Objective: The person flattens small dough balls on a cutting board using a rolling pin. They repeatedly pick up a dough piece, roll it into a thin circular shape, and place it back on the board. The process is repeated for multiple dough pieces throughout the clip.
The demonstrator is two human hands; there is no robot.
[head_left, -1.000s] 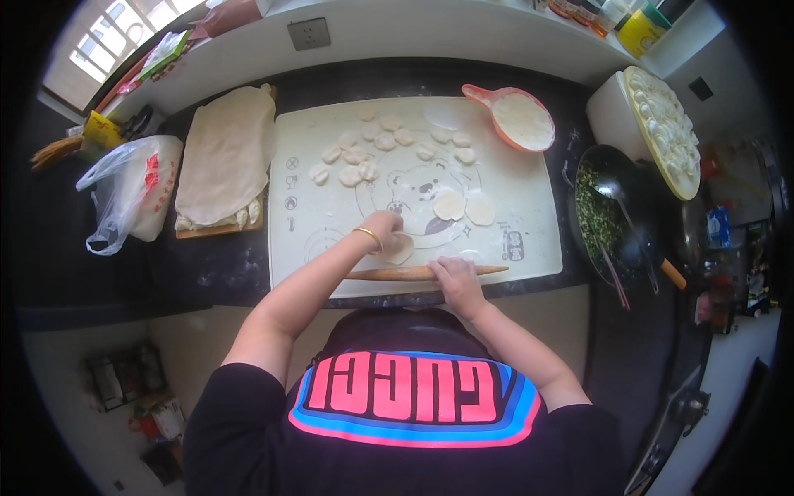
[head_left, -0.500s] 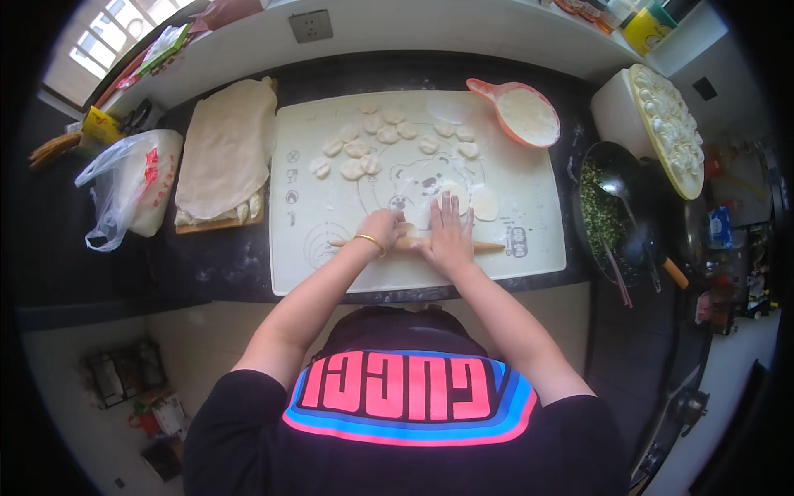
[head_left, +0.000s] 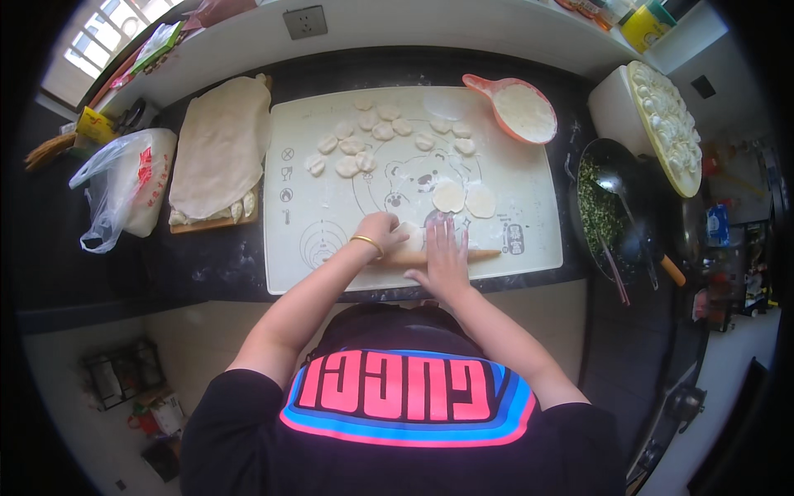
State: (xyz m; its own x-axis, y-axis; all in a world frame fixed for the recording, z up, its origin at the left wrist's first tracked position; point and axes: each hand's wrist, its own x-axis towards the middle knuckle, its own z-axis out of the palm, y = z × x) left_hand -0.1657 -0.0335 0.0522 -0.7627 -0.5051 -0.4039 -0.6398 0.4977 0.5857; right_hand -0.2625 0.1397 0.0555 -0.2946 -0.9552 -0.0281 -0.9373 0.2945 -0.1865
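Observation:
On the white pastry mat (head_left: 529,178), my left hand (head_left: 380,231) has its fingers closed on the edge of a small dough wrapper (head_left: 408,237). My right hand (head_left: 447,263) lies flat across a wooden rolling pin (head_left: 484,255), fingers stretched forward and thumb out to the side. The pin lies crosswise at the wrapper's near edge; my hand covers part of it. Just beyond my right fingertips are two rolled-out wrappers (head_left: 448,197), side by side. Farther back, several small flattened dough pieces (head_left: 352,145) are scattered over the mat.
A red-handled bowl (head_left: 480,83) of flour stands at the mat's far right corner. To the right are a pan (head_left: 584,240) with chopped green filling and a tray (head_left: 691,183) of dumplings. On the left lie a covered board (head_left: 213,225) and a plastic bag (head_left: 107,207).
My right hand has drawn back toward me along with the rolling pin, uncovering the rolled wrapper beyond its fingers. More of the wrapper at my left hand shows.

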